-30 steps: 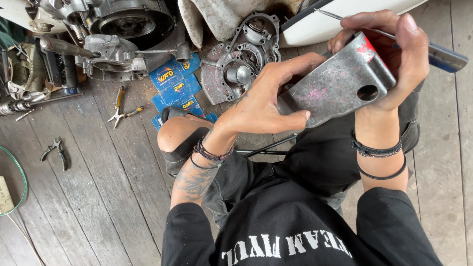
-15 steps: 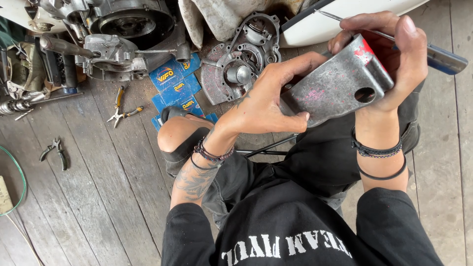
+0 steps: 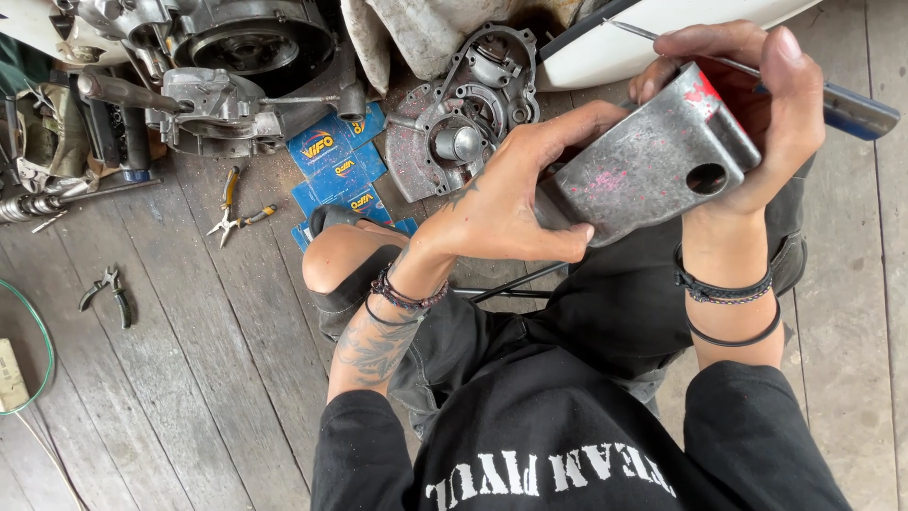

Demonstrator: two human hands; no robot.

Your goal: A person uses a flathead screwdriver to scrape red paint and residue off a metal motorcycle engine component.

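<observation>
A grey metal bracket (image 3: 653, 161), flecked with red paint, was gripped at its nine o'clock end by the left hand (image 3: 511, 203) and clasped, together with a screwdriver (image 3: 832, 99), by the right hand (image 3: 747, 104) at three o'clock.

On my grey wooden plank floor (image 3: 170, 378), a grey metal engine casing (image 3: 222, 57) sits along the top edge. Beside it lies a round, red-speckled metal engine cover (image 3: 454, 132), touching flat blue cardboard boxes (image 3: 340, 170). Yellow-handled pliers (image 3: 232, 208) lie nearby; small black-handled pliers (image 3: 109, 289) sit toward the left edge, near a green wire loop (image 3: 38, 331).
</observation>
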